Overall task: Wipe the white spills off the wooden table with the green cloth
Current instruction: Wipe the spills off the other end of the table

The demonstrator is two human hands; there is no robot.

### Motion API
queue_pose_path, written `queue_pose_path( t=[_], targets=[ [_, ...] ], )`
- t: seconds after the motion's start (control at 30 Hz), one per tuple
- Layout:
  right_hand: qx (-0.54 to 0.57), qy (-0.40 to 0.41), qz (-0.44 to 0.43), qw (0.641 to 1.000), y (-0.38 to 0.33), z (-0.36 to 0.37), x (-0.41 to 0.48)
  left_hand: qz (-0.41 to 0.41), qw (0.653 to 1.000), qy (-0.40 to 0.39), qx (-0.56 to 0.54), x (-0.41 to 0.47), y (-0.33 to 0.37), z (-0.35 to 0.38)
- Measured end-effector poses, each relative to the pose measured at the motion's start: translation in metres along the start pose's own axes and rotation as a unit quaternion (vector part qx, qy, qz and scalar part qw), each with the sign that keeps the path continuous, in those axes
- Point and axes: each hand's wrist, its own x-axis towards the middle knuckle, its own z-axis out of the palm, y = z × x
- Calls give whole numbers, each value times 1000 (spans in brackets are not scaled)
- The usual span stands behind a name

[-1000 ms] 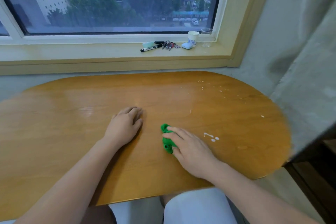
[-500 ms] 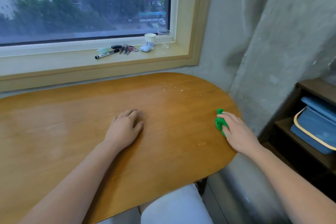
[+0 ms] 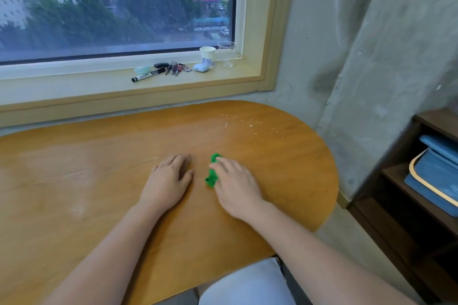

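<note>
My right hand presses a bunched green cloth flat against the wooden table near its middle; most of the cloth is hidden under my fingers. My left hand lies palm down on the wood just left of the cloth, fingers slightly apart, holding nothing. A scatter of small white spill drops sits on the far right part of the table, beyond my right hand and apart from the cloth.
On the window sill lie a black marker, a bunch of keys, a paper cup and a clear cup. A concrete wall stands right of the table. A dark shelf holds a blue box at far right.
My right hand slid the cloth out to the table's right edge, then back left to beside my left hand. The white drops near the right front are gone. My left hand stayed put.
</note>
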Motion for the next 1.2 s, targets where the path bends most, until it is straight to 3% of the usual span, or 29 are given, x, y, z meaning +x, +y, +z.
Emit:
queue_pose_path(
  t=[0.13, 0.37, 0.53, 0.83, 1.0, 1.2],
  targets=[
    [15, -28, -88, 996, -37, 16, -2, 3, 998, 14, -53, -1, -4, 2],
    [32, -71, -118, 990, -6, -2, -5, 6, 997, 33, -66, -1, -5, 2],
    [36, -58, -34, 997, 44, -24, -33, -12, 998, 18, -51, -1, -3, -1],
    [20, 45, 131, 990, 116, -46, -106, -19, 999, 11, -47, -4, 3, -4],
    [-8, 55, 135, 989, 70, -30, -129, -13, 999, 8, -49, -4, 1, -4],
    [18, 21, 14, 1000, -39, 0, -143, -13, 999, 11, -50, -5, 2, -4]
  ],
)
